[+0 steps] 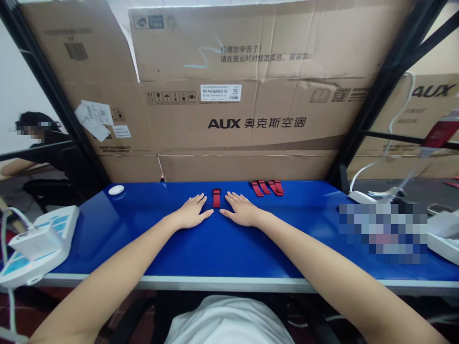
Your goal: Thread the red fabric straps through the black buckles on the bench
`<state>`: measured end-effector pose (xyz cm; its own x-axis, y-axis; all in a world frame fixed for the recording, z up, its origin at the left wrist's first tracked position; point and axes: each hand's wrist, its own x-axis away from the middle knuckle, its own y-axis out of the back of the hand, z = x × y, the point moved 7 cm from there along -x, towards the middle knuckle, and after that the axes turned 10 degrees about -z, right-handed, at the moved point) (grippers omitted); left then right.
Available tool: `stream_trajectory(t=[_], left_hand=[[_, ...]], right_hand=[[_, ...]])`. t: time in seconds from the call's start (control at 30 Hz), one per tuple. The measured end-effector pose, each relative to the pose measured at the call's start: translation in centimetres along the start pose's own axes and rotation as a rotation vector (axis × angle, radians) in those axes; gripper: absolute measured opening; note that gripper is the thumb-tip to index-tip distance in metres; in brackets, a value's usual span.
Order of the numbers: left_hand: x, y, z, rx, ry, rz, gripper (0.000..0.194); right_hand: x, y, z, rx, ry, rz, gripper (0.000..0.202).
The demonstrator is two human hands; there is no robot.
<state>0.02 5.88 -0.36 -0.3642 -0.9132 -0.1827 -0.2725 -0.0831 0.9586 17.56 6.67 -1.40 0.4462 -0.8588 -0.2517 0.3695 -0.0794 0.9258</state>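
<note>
A short red webbing strap [216,199] with a black buckle at its far end lies on the blue tabletop [222,248]. To its left, my left hand [191,211] rests palm down with the fingers stretched out. My right hand [242,210] lies flat on the other side, thumb pointing toward the strap. Both hands hold nothing, and a small gap separates each from the strap. Farther back, to the right of my right hand, several similar red straps [256,188] with black buckles lie side by side, some overlapping.
A tall cardboard sheet [251,138] stands behind the table between black metal posts. A white power strip [68,229] with a plugged-in charger [38,241] sits at the left edge, a white oval object [116,190] behind it. Blurred items and another power strip [444,246] are at right. A person sits beyond the left post.
</note>
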Motion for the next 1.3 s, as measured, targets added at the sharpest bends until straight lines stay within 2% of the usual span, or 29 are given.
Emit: stream_trajectory(t=[1.17, 1.3], left_hand=[[0.0, 0.0, 0.1, 0.027, -0.005, -0.016, 0.088], [0.5, 0.4, -1.1, 0.032, -0.020, -0.021, 0.075]], right_hand=[[0.0, 0.2, 0.1, 0.000, -0.001, 0.004, 0.094], [-0.1, 0.0, 0.0, -0.002, 0.008, -0.002, 0.092]])
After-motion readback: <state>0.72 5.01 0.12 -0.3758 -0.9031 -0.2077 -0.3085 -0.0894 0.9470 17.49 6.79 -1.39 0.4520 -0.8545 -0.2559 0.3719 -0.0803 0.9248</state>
